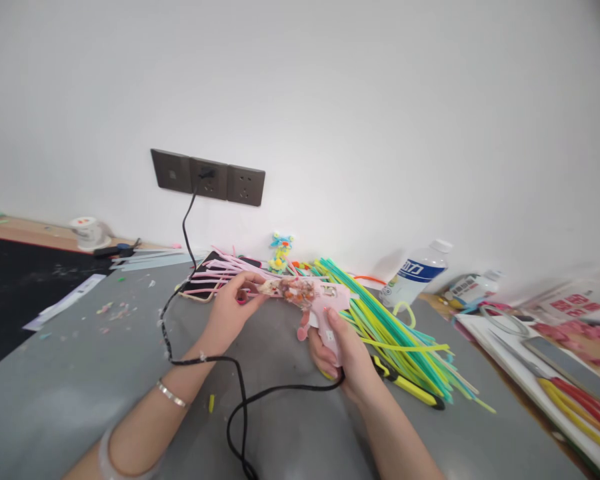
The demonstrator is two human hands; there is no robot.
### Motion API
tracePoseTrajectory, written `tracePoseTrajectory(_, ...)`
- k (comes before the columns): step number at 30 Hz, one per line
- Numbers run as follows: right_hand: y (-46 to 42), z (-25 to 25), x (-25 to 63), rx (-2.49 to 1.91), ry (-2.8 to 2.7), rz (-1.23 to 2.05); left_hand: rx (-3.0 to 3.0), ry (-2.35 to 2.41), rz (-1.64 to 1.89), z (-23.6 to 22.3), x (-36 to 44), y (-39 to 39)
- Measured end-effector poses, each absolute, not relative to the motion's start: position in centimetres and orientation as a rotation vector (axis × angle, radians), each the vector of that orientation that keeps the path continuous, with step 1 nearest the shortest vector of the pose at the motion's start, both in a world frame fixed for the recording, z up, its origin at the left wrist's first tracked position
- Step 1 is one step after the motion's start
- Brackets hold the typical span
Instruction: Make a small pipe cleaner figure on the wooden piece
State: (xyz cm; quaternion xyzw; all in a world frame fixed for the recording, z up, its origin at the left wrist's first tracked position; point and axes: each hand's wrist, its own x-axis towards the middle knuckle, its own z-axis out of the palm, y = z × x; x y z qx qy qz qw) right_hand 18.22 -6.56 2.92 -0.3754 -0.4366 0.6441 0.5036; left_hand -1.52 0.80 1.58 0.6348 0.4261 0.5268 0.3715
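My right hand is wrapped round the handle of a pink hot glue gun, whose nozzle points left. Dried, brownish glue residue covers the front of its barrel. My left hand is closed in a pinch at the nozzle end, beside a small pale piece too unclear to name; what the fingertips hold is partly hidden. From the bottom of the handle a black cord loops over the table and passes across my left forearm. Pink pipe cleaners lie behind my left hand.
Green and yellow pipe cleaners lie right of the glue gun, with a yellow utility knife at their near side. A bottle leans by the wall. Scissors lie far right. The cord runs to a wall socket.
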Motion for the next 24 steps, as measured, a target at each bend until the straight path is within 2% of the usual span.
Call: tracePoseTrajectory(24, -6.44, 2.81, 18.53, -0.877, -1.109, 1.538, 1.666, 1.095, 1.372, 1.31, -1.68, 1.02)
